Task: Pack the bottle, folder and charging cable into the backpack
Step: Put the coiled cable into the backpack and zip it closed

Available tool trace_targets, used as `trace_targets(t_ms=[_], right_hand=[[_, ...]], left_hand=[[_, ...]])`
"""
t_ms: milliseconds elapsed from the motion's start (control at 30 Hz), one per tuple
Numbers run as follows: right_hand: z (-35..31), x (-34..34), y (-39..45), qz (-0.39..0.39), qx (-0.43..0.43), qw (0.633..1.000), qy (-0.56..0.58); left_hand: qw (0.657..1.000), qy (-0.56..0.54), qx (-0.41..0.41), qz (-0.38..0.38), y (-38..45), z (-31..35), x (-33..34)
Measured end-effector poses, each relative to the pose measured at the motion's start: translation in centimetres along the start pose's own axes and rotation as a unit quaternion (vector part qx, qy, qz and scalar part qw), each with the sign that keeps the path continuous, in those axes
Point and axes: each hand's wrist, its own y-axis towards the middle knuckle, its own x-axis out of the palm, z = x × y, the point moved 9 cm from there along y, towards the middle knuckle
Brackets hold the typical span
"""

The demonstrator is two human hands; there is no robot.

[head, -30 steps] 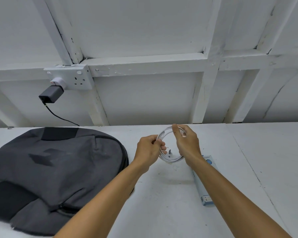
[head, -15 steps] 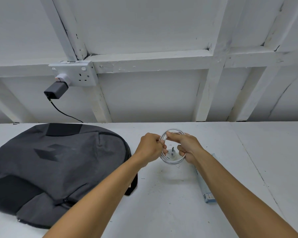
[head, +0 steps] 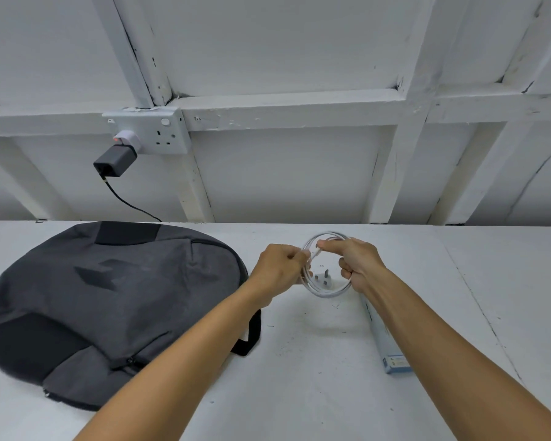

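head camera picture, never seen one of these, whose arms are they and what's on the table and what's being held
The picture comes from a wide-angle camera worn on a person's head, looking forward and down, so the two bare arms are the wearer's own. No machine is involved. The left hand and right hand together hold a thin white charging cable wound into a loop above a white table. On the table lie a dark grey fabric backpack, zipped shut, a small white three-pin plug seen through the loop, and a long pale blue box partly under the right forearm. On the wall, a black charger sits in a white socket.
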Motion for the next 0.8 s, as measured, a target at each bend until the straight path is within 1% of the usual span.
trace_targets(t_ms=[33,67,100,133,167,200,233,267,333,367,400,467,533,567,633,733,800], right_hand=[[-0.2,0.1,0.0,0.003,-0.003,1.000,0.004],[-0.3,0.2,0.0,0.003,-0.006,1.000,0.009],[-0.4,0.3,0.0,0.001,-0.008,1.000,0.015],[-0.3,0.4,0.0,-0.002,-0.008,1.000,0.020],[-0.1,0.5,0.0,-0.002,-0.006,1.000,0.025],[0.1,0.4,0.0,0.001,-0.004,1.000,0.025],[0.7,0.5,0.1,0.005,0.005,1.000,0.027],[1.0,0.4,0.0,0.011,0.010,1.000,0.025],[1.9,0.6,0.0,0.018,0.024,0.999,0.029],[2.3,0.8,0.0,0.020,0.030,0.999,0.036],[2.7,1.0,-0.1,0.020,0.035,0.998,0.047],[3.5,1.8,-0.2,0.016,0.044,0.997,0.058],[3.9,2.3,-0.2,0.014,0.046,0.997,0.057],[4.0,2.7,-0.3,0.013,0.047,0.997,0.054],[4.1,3.5,-0.4,0.006,0.049,0.998,0.049],[4.1,5.2,-1.0,-0.009,0.049,0.998,0.049],[3.9,7.1,-1.6,-0.031,0.049,0.997,0.050]], left_hand=[[1.000,0.013,0.010,0.014,-0.2,0.2,-0.9],[0.998,0.044,0.031,0.044,-0.7,0.6,-2.2],[0.990,0.092,0.060,0.092,-1.4,0.9,-3.9],[0.973,0.151,0.093,0.149,-2.5,1.1,-5.8],[0.949,0.214,0.120,0.200,-3.8,1.1,-7.4],[0.922,0.282,0.129,0.232,-4.9,0.6,-8.6],[0.901,0.348,0.109,0.236,-5.6,-0.7,-9.2],[0.888,0.403,0.069,0.212,-6.0,-2.5,-9.3],[0.858,0.497,-0.036,0.119,-6.4,-7.3,-8.4],[0.844,0.524,-0.074,0.088,-6.6,-9.1,-8.0],[0.834,0.538,-0.091,0.077,-6.7,-10.3,-7.9],[0.822,0.556,-0.085,0.086,-6.8,-10.4,-8.1],[0.818,0.562,-0.057,0.106,-6.7,-9.0,-8.5],[0.823,0.552,-0.046,0.123,-6.8,-8.1,-9.0],[0.845,0.510,-0.029,0.161,-7.4,-6.2,-10.7],[0.892,0.385,-0.009,0.235,-9.3,-2.5,-15.2],[0.903,0.320,-0.014,0.287,-11.0,0.0,-19.3]])
